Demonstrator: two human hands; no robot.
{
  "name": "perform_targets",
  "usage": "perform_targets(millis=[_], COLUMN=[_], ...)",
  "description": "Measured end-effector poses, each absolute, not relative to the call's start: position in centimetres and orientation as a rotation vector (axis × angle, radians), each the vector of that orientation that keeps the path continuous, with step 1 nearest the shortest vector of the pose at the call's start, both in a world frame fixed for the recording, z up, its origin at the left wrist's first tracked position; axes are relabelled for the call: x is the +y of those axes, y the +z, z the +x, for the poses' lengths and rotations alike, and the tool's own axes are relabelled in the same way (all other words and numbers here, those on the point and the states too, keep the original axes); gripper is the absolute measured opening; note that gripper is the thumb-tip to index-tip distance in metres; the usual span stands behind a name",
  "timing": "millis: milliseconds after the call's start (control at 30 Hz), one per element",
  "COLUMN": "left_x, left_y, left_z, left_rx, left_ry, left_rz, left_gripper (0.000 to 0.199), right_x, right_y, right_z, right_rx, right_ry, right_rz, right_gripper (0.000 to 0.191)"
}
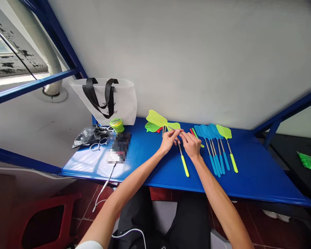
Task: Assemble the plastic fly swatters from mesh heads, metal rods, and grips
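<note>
Over the middle of the blue table, a yellow-green fly swatter (157, 118) points its mesh head to the left. My left hand (168, 141) is closed on its thin metal shaft near the head. Close beside it, my right hand (191, 143) pinches the same shaft further along; the fingers hide the rest of it. Beneath my hands lies another yellow-green swatter, its handle (185, 166) toward the front edge. A green swatter head (152, 127) and a bit of red one (159, 130) lie behind. Red and green handles (195, 133) show beyond my right hand.
Several blue fly swatters (215, 162) and a yellow-green one (224, 131) lie side by side at right. At left are a white bag (124, 103), a green tub (117, 125), scissors (94, 147) and black plastic (85, 135). Blue frame bars (272, 133) flank the table (254, 166).
</note>
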State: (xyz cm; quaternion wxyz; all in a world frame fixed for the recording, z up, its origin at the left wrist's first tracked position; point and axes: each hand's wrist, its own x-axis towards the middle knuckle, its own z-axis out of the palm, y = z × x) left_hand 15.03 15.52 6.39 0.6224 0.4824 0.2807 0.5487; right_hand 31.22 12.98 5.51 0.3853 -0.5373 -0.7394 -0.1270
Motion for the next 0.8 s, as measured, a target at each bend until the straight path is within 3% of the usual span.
perform_targets(millis=[333,800], left_x=[16.1,21.2], left_y=[7.0,10.6], left_z=[14.7,2.7], left_rx=[0.695,0.798], left_ry=[1.471,2.365], left_rz=[1.021,0.372], left_gripper=[0.064,0.06], right_x=[13.5,15.5], right_y=[5.8,6.8], right_z=[31.6,41.6], right_rx=[-1.945,-1.749], right_ry=[-0.312,-0.634], right_rz=[-1.354,-1.542], right_gripper=[0.048,0.03])
